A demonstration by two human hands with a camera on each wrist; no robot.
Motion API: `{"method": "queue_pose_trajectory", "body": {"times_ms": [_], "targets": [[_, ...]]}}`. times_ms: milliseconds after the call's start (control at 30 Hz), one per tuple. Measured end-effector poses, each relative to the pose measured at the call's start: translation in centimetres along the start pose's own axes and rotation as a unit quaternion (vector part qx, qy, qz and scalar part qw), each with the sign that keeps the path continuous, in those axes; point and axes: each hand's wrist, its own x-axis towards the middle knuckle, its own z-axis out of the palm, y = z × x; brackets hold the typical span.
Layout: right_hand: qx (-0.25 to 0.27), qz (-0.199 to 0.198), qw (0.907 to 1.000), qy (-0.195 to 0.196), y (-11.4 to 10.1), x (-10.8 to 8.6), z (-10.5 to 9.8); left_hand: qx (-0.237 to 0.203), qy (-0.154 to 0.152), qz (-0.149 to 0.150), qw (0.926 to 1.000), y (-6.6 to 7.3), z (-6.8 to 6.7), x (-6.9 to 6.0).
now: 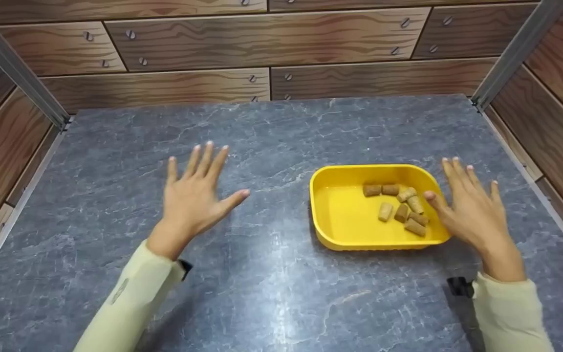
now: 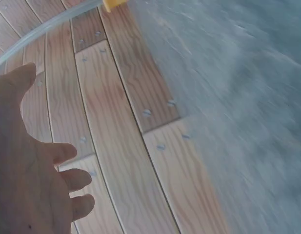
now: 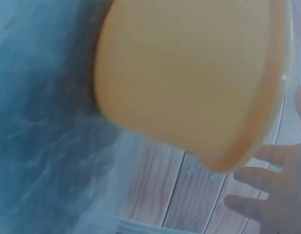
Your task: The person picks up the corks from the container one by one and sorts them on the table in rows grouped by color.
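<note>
A yellow tub [image 1: 345, 225] stands on the table, right of the middle, with several corks [image 1: 385, 211] lying loose in its right half. Beside the tub's right end is my right hand [image 1: 477, 215], fingers spread and straight, the thumb over the rim; whether it touches cannot be told. The right wrist view shows the tub's outer wall [image 3: 184, 73] close up, with that hand's fingers at its edge. To the left, my left hand [image 1: 191, 203] hovers over the table with fingers spread, holding nothing. In the left wrist view its fingers [image 2: 74, 180] are extended.
The table [image 1: 262, 293] has a grey marbled top. Wood-patterned walls [image 1: 262, 39] enclose its back and sides, with metal posts [image 1: 521, 49] in the corners. A dark wrist camera [image 1: 459, 286] sits at the right cuff.
</note>
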Motion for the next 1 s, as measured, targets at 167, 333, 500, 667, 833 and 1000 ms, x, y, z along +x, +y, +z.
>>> {"method": "queue_pose_trajectory", "body": {"times_ms": [167,333,500,667,833,1000], "targets": [[0.021,0.005,0.9997,-0.007,1.5,-0.3,0.5,-0.003,0.000,0.034,0.9994,2.9,-0.3,2.1],[0.044,0.005,0.9990,-0.007,2.5,-0.4,0.8,0.005,-0.005,0.074,0.9972,6.2,-0.1,3.6],[0.061,-0.004,0.9980,-0.018,3.1,-0.4,1.1,-0.019,-0.010,0.115,0.9931,9.3,0.3,4.6],[0.084,-0.013,0.9953,-0.046,3.6,-0.4,1.5,-0.047,-0.013,0.148,0.9878,11.7,0.5,5.7],[0.144,-0.028,0.9860,-0.080,4.0,-0.4,1.7,-0.110,-0.010,0.170,0.9794,13.5,0.5,6.6],[0.193,-0.049,0.9754,-0.095,4.2,-0.2,1.6,-0.170,-0.018,0.180,0.9686,15.2,0.6,7.3]]}}
